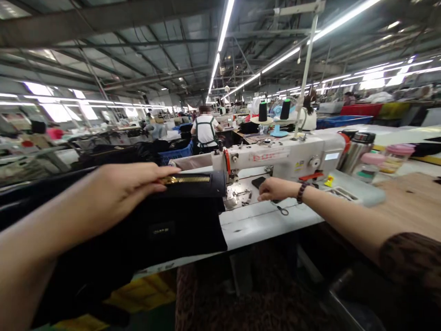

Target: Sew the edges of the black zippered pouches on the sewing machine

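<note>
My left hand (138,186) pinches one end of a gold zipper (193,179) set in a black bag panel (193,225). The panel hangs over the front edge of the sewing table and carries a small dark label (161,231) with gold lettering. Over the machine bed, my right hand (277,189) has its fingers drawn together and pointing down. Just below it are scissors (283,210), with one handle loop showing; whether the fingers grip them is hidden. A flat black object (258,182) lies beside those fingers.
A white sewing machine (275,156) stands behind my hands, with thread cones (262,111) above it. At the right are a steel flask (358,147) and pink-lidded jars (398,156). Dark fabric piles (113,156) lie at the left. A person (206,128) sits farther ahead.
</note>
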